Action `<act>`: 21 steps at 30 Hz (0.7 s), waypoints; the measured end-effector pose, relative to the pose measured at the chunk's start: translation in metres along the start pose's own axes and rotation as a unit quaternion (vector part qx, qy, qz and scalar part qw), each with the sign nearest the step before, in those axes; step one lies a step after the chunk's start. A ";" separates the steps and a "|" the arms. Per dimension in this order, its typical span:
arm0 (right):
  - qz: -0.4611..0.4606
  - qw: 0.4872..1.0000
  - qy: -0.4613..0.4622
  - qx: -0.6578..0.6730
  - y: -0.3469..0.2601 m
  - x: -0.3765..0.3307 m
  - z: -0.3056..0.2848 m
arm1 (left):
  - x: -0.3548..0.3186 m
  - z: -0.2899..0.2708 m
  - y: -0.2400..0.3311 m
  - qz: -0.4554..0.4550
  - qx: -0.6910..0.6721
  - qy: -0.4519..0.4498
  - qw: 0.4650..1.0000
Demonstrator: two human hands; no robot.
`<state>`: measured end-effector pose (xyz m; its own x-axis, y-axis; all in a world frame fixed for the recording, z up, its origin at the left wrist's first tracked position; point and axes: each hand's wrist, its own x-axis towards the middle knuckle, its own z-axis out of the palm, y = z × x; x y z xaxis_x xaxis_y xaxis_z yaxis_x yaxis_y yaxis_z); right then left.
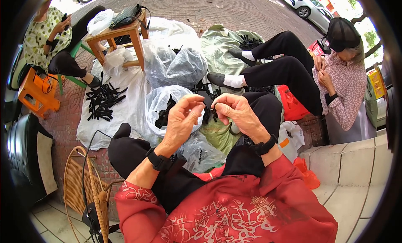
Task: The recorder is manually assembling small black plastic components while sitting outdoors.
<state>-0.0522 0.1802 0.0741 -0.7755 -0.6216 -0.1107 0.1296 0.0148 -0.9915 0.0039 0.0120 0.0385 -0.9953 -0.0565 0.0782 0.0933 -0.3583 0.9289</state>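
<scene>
Both my hands are raised over my lap, fingertips a short gap apart. My left hand [182, 119] is curled with thumb and fingers drawn together in a pinch; whatever it may hold is too small to make out. My right hand [239, 113] pinches too, with a tiny dark bit showing at its fingertips that I cannot name. Behind and below the left hand stands a clear plastic bag [153, 101] with black strip-like pieces [164, 114] inside. More black pieces lie beyond the right hand, partly hidden by it.
A pile of black strips [104, 101] lies on a white sheet [130, 121]. Beyond are a wooden stool [135, 44] and a large plastic bag [176, 67]. One person [341, 75] sits at right, another [48, 38] at left. A wicker chair [79, 180] stands near left.
</scene>
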 end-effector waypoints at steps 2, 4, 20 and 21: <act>0.020 1.000 -0.014 -0.018 -0.002 0.000 0.004 | -0.001 0.001 0.001 -0.007 0.005 -0.020 1.000; 0.018 0.999 -0.026 -0.042 -0.005 0.001 0.006 | 0.002 -0.005 -0.007 0.056 0.186 -0.065 0.979; 0.037 0.989 -0.118 -0.079 -0.007 0.002 0.002 | 0.006 -0.015 -0.006 -0.180 -0.118 -0.122 0.969; 0.037 0.989 -0.119 -0.080 -0.007 0.002 0.004 | 0.007 -0.015 -0.007 -0.179 -0.119 -0.122 0.969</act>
<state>-0.0525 0.1760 0.0812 -0.5984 -0.7801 -0.1827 0.0662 0.1791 -0.9816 -0.0030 0.0002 0.0273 -0.9386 0.3220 -0.1242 -0.2849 -0.5203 0.8051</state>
